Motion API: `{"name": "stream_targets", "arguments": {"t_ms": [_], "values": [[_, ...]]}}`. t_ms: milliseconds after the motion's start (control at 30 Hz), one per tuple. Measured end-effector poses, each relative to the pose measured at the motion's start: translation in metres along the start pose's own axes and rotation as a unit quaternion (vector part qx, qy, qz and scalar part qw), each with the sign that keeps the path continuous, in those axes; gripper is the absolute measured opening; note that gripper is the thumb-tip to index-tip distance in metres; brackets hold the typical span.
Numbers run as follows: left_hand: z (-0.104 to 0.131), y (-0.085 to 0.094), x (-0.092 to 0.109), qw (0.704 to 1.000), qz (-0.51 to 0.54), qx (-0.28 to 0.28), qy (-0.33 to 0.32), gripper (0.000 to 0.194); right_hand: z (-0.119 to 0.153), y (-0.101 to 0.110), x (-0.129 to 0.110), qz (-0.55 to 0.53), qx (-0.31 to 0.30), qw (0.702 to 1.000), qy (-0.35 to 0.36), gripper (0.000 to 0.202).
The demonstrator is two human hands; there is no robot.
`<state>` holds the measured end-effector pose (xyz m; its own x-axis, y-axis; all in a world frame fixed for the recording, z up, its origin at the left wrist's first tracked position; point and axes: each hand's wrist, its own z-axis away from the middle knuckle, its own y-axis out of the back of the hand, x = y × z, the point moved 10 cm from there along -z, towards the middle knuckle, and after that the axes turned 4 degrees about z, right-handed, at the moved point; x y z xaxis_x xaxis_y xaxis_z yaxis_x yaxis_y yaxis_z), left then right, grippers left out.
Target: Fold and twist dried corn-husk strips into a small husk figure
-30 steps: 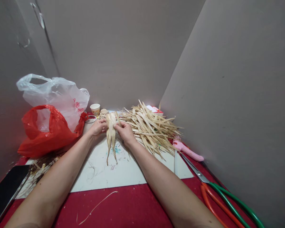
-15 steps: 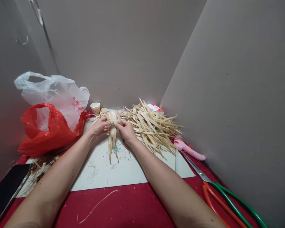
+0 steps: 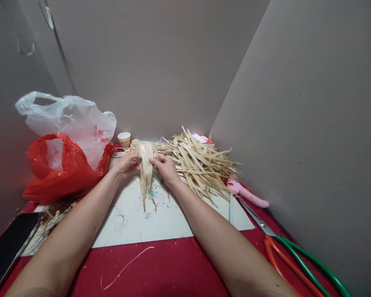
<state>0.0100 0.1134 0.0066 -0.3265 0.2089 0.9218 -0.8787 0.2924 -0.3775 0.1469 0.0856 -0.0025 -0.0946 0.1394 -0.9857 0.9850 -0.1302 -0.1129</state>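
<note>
A pale, dried leaf piece (image 3: 146,167) is spread between my two hands over a white board (image 3: 136,222), its split, pointed ends hanging down toward the board. My left hand (image 3: 127,164) grips its left edge, with some fingers hidden behind it. On the other edge, my right hand (image 3: 167,168) pinches it between thumb and fingers. To the right of my right hand lies a big heap of dried straw-coloured strips (image 3: 200,165).
Red bag (image 3: 58,177) and clear plastic bag (image 3: 80,119) stand left, near a paper cup (image 3: 124,139). A black flat object (image 3: 10,243) lies front left. Large scissors (image 3: 293,255) and a pink-handled tool (image 3: 249,196) lie right. Grey walls rise behind and right.
The leaf piece is opened out wider, showing more of its flat face. My left hand has shifted slightly left and my right hand slightly right.
</note>
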Motion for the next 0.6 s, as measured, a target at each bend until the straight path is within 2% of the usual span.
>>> {"name": "stream_targets", "arguments": {"t_ms": [100,233,400,600], "values": [[0.000,-0.003,-0.007,0.999,-0.032,-0.012,0.011,0.029,0.001,-0.003,-0.004,0.016,-0.009,1.000,0.014,0.027],[-0.002,0.002,-0.009,0.996,-0.088,0.002,0.003,0.034,0.002,-0.005,-0.009,0.039,-0.013,0.999,0.034,0.026],[-0.003,0.008,-0.009,0.991,-0.132,0.020,0.001,0.027,0.003,-0.005,-0.015,0.074,-0.015,0.996,0.056,0.026],[-0.001,0.003,-0.002,0.988,-0.148,0.027,-0.042,0.015,0.004,-0.007,-0.020,0.108,-0.023,0.991,0.074,0.027]]}}
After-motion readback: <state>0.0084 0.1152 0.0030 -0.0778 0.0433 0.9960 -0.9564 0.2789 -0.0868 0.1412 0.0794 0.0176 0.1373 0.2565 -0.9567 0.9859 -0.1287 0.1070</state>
